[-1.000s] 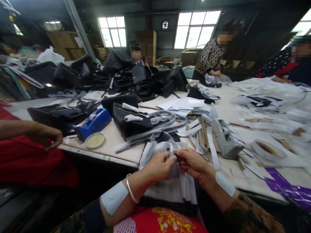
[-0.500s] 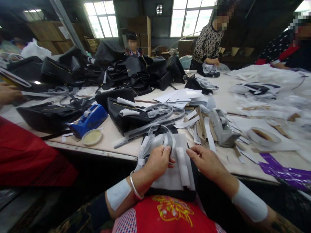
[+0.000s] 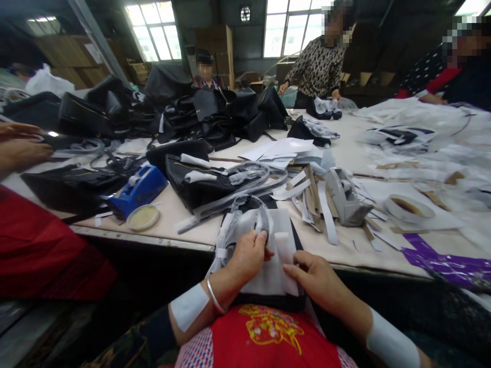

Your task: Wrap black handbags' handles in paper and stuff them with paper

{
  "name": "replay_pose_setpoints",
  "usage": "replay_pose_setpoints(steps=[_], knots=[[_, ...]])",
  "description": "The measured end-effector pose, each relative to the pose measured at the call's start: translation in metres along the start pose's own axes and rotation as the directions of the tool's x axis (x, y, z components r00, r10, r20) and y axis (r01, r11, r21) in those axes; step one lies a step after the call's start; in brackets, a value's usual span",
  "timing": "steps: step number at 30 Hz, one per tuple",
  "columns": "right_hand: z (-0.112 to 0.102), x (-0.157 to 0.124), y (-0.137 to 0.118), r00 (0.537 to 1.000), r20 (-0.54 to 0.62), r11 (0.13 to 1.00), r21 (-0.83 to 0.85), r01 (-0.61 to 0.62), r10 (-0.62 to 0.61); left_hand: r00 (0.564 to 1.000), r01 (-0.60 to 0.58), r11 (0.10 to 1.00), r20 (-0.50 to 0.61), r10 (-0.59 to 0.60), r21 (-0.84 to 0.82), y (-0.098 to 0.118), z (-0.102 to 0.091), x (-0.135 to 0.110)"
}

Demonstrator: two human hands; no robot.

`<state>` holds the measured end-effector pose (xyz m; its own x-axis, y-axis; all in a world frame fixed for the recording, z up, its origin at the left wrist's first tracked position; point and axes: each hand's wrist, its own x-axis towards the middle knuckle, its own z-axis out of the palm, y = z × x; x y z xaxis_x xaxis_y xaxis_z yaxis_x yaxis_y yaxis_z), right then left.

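A black bag (image 3: 296,230) rests against my lap at the table's front edge, its face covered by a sheet of white foam wrap (image 3: 264,278). My left hand (image 3: 249,255) is closed on a plastic-wrapped handle (image 3: 262,217) that loops over the bag's front. Near the bag's right side, my right hand (image 3: 312,278) pinches the edge of a white foam strip (image 3: 284,250) between thumb and fingers. Grey wrapped straps (image 3: 221,248) hang down along the left of the bag. My left fingertips are partly hidden.
A blue tape dispenser (image 3: 140,191) and a round tin (image 3: 143,217) stand left. Another black bag (image 3: 187,184) lies ahead. To the right are a grey tape dispenser (image 3: 345,199), paper strips (image 3: 326,212) and a tape roll (image 3: 408,209). A co-worker's hands (image 3: 23,148) show far left.
My right hand has moved down and inward onto the foam strip, while my left hand keeps its hold. The standing co-worker at the back has reached an arm out to the left.
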<state>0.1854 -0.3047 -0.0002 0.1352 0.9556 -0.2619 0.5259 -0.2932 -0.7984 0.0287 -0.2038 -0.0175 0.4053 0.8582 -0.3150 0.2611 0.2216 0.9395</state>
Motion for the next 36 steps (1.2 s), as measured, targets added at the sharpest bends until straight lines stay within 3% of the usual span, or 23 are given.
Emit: replay_pose_setpoints(steps=[6,9,12,14,18,22,24,26,28,30,33,34,36], knots=[[0.017,0.002,-0.014,0.987,-0.161,0.978,0.203,0.053,-0.020,0.989,-0.124,0.970,-0.057,0.139,0.209,0.008,0.005,-0.005],[0.029,0.013,-0.019,0.992,-0.116,0.932,0.361,-0.004,0.049,0.985,-0.120,0.971,-0.096,0.142,0.209,0.010,0.003,-0.014],[0.043,0.015,-0.021,0.988,-0.091,0.876,0.478,-0.065,0.123,0.989,-0.131,0.987,-0.058,0.137,0.090,0.007,0.001,-0.025],[0.051,0.013,-0.023,0.988,-0.071,0.840,0.537,-0.078,0.138,0.988,-0.140,0.985,-0.048,0.146,0.098,0.004,0.001,-0.032],[0.064,0.008,-0.026,0.986,-0.087,0.802,0.593,-0.064,0.143,0.986,-0.160,0.972,-0.022,0.166,0.171,-0.001,0.002,-0.039],[0.068,0.007,-0.027,0.991,-0.074,0.815,0.578,-0.051,0.115,0.985,-0.165,0.977,-0.037,0.171,0.135,-0.002,0.002,-0.040],[0.062,0.004,-0.026,0.998,-0.005,0.849,0.527,-0.045,0.056,0.984,-0.162,0.982,-0.063,0.169,0.101,-0.002,0.001,-0.038],[0.048,-0.001,-0.023,0.998,0.019,0.919,0.391,0.042,-0.054,0.986,-0.145,0.987,-0.071,0.150,0.066,-0.003,0.002,-0.037],[0.027,-0.003,-0.012,0.985,-0.060,0.969,0.180,0.171,-0.163,0.996,-0.083,0.996,-0.038,0.082,-0.019,-0.004,0.002,-0.036],[-0.001,0.001,0.008,0.949,-0.244,0.979,-0.031,0.199,-0.201,0.999,0.047,0.990,0.016,-0.045,-0.136,-0.006,0.004,-0.036],[-0.044,0.023,0.047,0.810,-0.560,0.954,-0.300,-0.003,-0.173,0.982,0.188,0.953,0.075,-0.175,-0.238,-0.006,0.008,-0.035],[-0.056,0.033,0.060,0.769,-0.618,0.933,-0.350,-0.084,-0.163,0.981,0.194,0.950,0.076,-0.181,-0.246,-0.006,0.009,-0.035],[-0.073,0.054,0.077,0.730,-0.670,0.917,-0.363,-0.164,-0.135,0.983,0.180,0.950,0.082,-0.164,-0.256,-0.005,0.011,-0.035]])
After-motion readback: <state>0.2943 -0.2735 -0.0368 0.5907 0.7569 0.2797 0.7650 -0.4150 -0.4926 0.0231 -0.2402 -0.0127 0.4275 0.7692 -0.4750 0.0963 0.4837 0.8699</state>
